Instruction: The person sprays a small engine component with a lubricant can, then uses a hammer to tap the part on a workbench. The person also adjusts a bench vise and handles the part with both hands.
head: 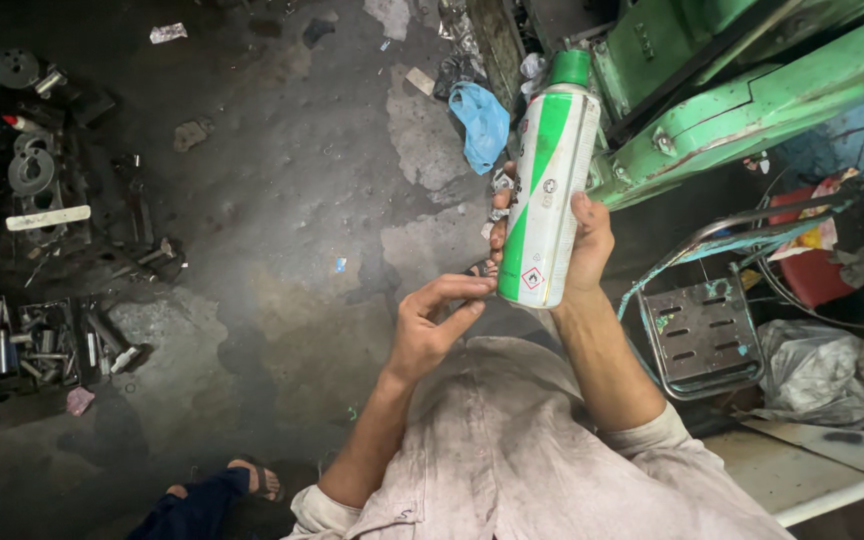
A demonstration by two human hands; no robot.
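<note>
A stained, patched concrete floor (282, 220) fills most of the view, seen from above. At the upper right a large green-painted machine (752, 90) is set, its heavy cast frame angled across the corner. Below it a perforated metal seat on a bent tube frame (704, 335) is seen, with crumpled plastic sheeting (817, 370) just beside it. Along the left edge a dark clutter of metal parts is spread, including trays of small tools and bits (12, 340) and round steel flanges (30, 170). A sandalled foot of another person (252, 478) is visible at the bottom edge. A blue plastic bag (482, 122) lies on the floor near the machine's base. In the middle, a white and green aerosol spray can (547, 180) with a green cap is held upright in front of the wearer's pale shirt, above the floor and just left of the machine. The right hand (580, 245) is wrapped around the lower half of the can, thumb on one side and fingers on the other. The left hand (430, 318) is raised just beside the can's base, its fingers drawn together, the tips at or nearly at the can; whether something small is pinched between them cannot be told.
</note>
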